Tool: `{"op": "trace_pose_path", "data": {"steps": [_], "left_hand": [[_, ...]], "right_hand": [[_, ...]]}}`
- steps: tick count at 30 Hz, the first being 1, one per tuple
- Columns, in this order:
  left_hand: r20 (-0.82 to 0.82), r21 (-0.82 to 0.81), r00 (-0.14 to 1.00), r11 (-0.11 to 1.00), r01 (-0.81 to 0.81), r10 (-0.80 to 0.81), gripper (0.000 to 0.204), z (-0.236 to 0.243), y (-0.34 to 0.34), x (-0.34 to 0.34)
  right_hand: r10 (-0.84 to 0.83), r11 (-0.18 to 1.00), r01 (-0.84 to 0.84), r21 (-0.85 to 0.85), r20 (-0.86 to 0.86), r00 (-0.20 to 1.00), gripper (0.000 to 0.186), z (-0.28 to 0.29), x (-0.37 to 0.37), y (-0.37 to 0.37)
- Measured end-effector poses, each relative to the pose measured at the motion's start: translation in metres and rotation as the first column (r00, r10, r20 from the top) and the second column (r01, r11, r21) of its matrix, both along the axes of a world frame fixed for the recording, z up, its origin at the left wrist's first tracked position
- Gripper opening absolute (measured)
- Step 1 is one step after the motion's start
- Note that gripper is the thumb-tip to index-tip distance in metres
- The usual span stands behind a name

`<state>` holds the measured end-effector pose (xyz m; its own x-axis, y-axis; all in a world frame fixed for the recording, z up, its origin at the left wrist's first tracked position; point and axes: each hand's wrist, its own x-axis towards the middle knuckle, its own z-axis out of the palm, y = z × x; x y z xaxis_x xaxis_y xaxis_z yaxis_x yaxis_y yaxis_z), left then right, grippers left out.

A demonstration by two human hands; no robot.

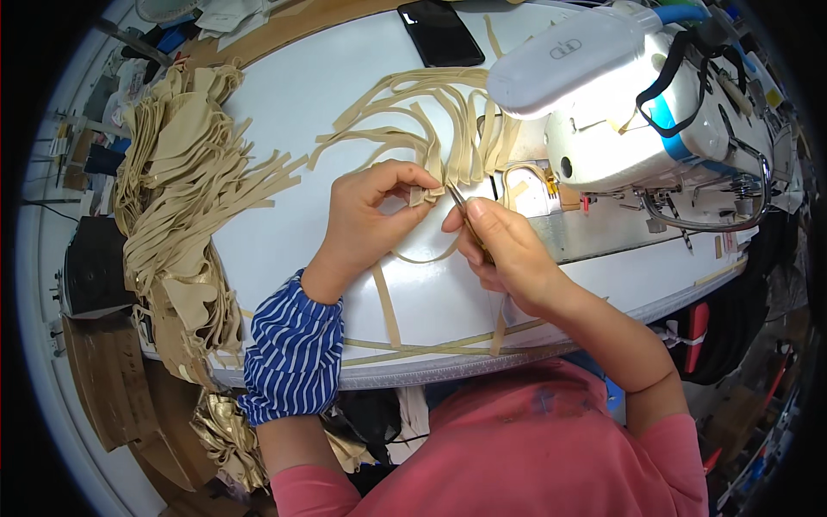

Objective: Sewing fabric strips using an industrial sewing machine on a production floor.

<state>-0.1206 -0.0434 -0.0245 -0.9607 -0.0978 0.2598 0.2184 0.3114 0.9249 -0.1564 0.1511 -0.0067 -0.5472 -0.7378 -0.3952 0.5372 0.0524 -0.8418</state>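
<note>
My left hand (366,207) is closed, thumb and forefinger pinching the small folded end of a beige fabric strip (417,197). In my closed right hand (508,250) is a pair of thread snips (460,200), its metal tips touching or almost touching the pinched end. Beyond both hands, a bunch of long beige strips (465,129) fans out over the white table (284,103). From near my hands one strip (386,302) hangs toward the table's front edge. My right fingers hide most of the snips' handle.
A white sewing machine (603,142) with a lit lamp (568,60) stands at the right. Piled beige fabric pieces (177,198) cover the table's left edge. At the back lies a black phone (441,33). A measuring tape (448,351) runs along the front edge.
</note>
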Motion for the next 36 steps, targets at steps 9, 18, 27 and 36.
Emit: {"op": "trace_pose_path", "data": {"steps": [9, 18, 27, 36], "left_hand": [[-0.012, -0.023, 1.0, 1.0, 0.009, -0.009, 0.015, -0.003, -0.001, -0.001], [0.018, 0.338, 0.991, 0.934, 0.12, -0.134, 0.009, 0.0, 0.01, -0.004], [0.065, 0.109, 0.994, 0.991, 0.08, -0.087, 0.016, -0.001, 0.004, -0.005], [-0.014, 0.169, 0.996, 0.981, 0.093, -0.092, 0.016, -0.001, 0.003, -0.005]], "right_hand": [[0.0, 0.999, 0.031, 0.04, -0.608, 0.794, 0.036, -0.013, -0.005, -0.002], [0.025, 1.0, -0.021, 0.013, -0.476, 0.879, 0.034, -0.011, -0.006, -0.003], [-0.045, 0.999, 0.039, -0.023, -0.367, 0.929, 0.034, -0.01, -0.003, -0.001], [0.009, 1.0, -0.006, 0.027, -0.124, 0.992, 0.036, -0.001, -0.001, 0.006]]}}
